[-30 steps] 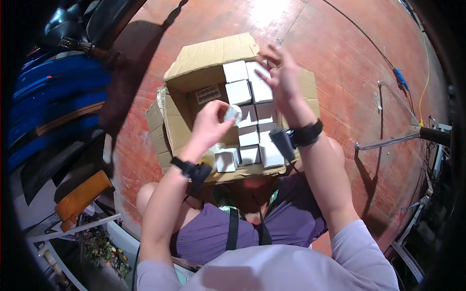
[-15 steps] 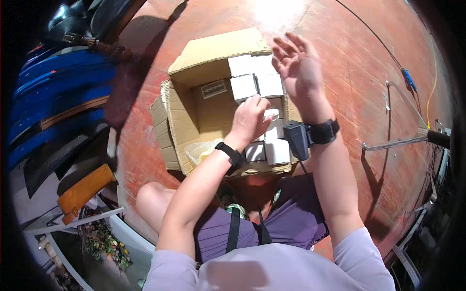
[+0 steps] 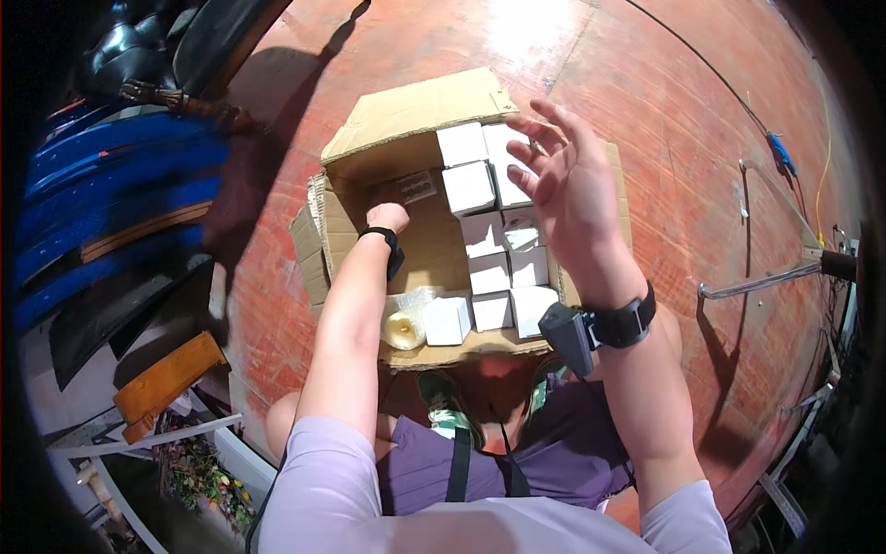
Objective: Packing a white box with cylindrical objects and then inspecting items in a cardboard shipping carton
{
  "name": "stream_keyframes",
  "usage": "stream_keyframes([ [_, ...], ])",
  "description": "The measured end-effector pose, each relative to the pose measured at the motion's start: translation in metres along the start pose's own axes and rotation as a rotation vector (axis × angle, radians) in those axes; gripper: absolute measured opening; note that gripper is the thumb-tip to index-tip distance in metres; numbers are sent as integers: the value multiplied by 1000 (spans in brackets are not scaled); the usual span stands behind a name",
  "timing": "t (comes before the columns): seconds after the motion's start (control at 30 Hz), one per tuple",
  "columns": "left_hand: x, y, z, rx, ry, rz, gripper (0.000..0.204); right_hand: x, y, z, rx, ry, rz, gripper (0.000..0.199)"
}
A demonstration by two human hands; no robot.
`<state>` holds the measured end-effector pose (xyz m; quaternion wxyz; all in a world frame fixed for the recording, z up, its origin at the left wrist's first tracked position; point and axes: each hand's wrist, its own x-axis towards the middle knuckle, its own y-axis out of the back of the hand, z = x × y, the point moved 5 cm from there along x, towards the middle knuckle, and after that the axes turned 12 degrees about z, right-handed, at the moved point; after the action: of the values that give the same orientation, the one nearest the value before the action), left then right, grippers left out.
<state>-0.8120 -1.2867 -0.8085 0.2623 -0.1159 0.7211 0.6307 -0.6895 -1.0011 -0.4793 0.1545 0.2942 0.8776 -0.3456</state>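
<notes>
An open cardboard box (image 3: 369, 109) stands on the floor between my knees and holds several small white boxes (image 3: 469, 187) packed along its right half. My left hand (image 3: 387, 218) reaches down into the bare left part of it, near the far left corner; its fingers are hidden below the back of the hand. Over the right wall hangs my right hand (image 3: 577, 180), palm turned inward, fingers spread and holding nothing. At the near wall lie a pale yellow roll (image 3: 401, 331), a crumpled piece of bubble wrap (image 3: 415, 301) and one separate white box (image 3: 448, 320).
Blue slatted pieces (image 3: 129, 198) are stacked at the left, with an orange wooden piece (image 3: 169, 377) nearer me. A metal frame (image 3: 761, 280) stands on the right. A dark cable (image 3: 706, 65) with a blue part crosses the red floor (image 3: 664, 92).
My left hand has moved left, from above the white boxes to the left part of the cardboard box. My right hand stays open, slightly lower in view. The near-wall things are now uncovered.
</notes>
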Motion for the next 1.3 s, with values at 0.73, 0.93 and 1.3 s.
stream_keyframes([
  [0.73,-205,258,40,-796,-213,663,53,23,-14,49,-186,-70,-62,40],
  [0.93,-261,288,62,-939,-233,825,52,-7,-38,65,-118,-19,-275,27],
  [1.3,-244,259,40,-1721,-176,256,26,-11,-21,57,-157,-117,-261,19],
])
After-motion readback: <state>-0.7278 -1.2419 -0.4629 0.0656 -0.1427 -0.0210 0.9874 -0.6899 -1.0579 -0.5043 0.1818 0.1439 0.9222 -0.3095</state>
